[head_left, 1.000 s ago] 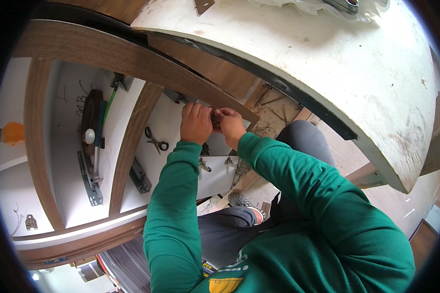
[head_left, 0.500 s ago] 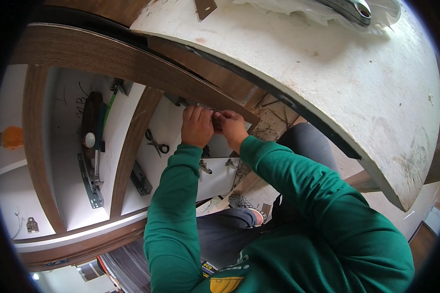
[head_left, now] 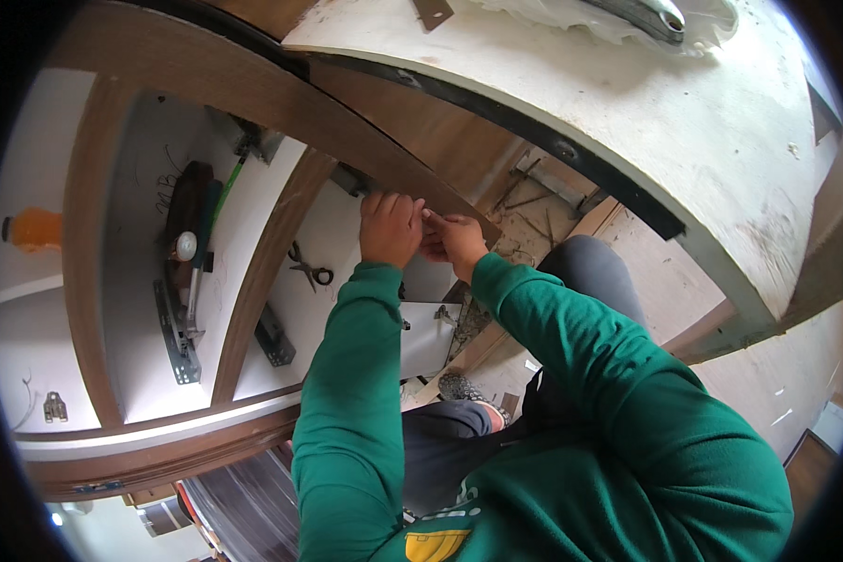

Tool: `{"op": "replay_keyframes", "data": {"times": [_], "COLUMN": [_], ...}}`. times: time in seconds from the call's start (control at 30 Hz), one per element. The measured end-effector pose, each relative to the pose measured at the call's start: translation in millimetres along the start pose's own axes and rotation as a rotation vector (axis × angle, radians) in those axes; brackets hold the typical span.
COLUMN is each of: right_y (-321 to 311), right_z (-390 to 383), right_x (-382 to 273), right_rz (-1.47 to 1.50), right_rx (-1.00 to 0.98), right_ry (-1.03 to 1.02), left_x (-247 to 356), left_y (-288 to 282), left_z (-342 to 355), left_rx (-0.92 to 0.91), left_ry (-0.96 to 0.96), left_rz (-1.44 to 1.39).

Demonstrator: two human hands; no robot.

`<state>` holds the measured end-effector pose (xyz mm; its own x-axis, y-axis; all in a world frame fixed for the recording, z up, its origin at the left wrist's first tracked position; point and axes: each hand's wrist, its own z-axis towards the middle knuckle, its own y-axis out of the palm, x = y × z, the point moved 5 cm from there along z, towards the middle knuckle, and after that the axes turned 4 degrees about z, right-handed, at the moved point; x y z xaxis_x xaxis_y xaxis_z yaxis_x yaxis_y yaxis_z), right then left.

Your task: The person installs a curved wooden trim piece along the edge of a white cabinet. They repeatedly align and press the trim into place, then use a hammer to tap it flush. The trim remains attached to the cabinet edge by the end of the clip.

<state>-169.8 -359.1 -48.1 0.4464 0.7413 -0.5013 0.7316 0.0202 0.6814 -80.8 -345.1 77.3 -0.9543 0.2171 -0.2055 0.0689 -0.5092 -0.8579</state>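
Open cabinet frame (head_left: 253,225) fills my 8 to 11 o'clock, scissors (head_left: 306,268) lying in it around 8 from my left hand (head_left: 391,228). That one and my right hand (head_left: 459,244) are up close together, fingers curled, can't tell if they're pinching anything. Brown rail (head_left: 281,108) runs 10-to-4 just past them, at 1 o'clock, its end nearer my right.

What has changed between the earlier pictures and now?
The view shifted, so the scissors sit slightly further right in the picture. No grasp or release shows; anything held is hidden. The left hand and right hand stay close together near the wooden rail.
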Motion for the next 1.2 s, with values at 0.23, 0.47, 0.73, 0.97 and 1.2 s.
{"op": "replay_keyframes", "data": {"times": [0.23, 0.47, 0.73, 0.97, 1.2], "right_y": [-10.5, -58.1, 17.0, 108.8, 144.9], "right_z": [-33.9, -139.1, -303.0, -455.1, -481.1], "right_x": [-14.7, -76.0, -114.8, -106.0, -67.9], "right_rz": [-0.613, -0.772, -0.558, -0.134, 0.099], "right_rx": [-0.077, -0.221, -1.066, -2.099, -2.004], "right_ry": [0.012, -0.142, -0.107, -0.342, -0.390], "left_x": [7.0, 63.3, 109.3, 79.6, 25.0], "left_y": [-3.9, -52.1, -99.7, -102.1, -65.4], "left_z": [6.4, -58.1, -212.3, -312.4, -343.2], "left_rx": [0.029, 0.195, -0.148, -0.059, 0.605], "left_ry": [-0.167, -0.434, -0.505, -1.111, -1.708], "left_rz": [0.253, 0.046, -0.448, -0.648, -1.447]}}
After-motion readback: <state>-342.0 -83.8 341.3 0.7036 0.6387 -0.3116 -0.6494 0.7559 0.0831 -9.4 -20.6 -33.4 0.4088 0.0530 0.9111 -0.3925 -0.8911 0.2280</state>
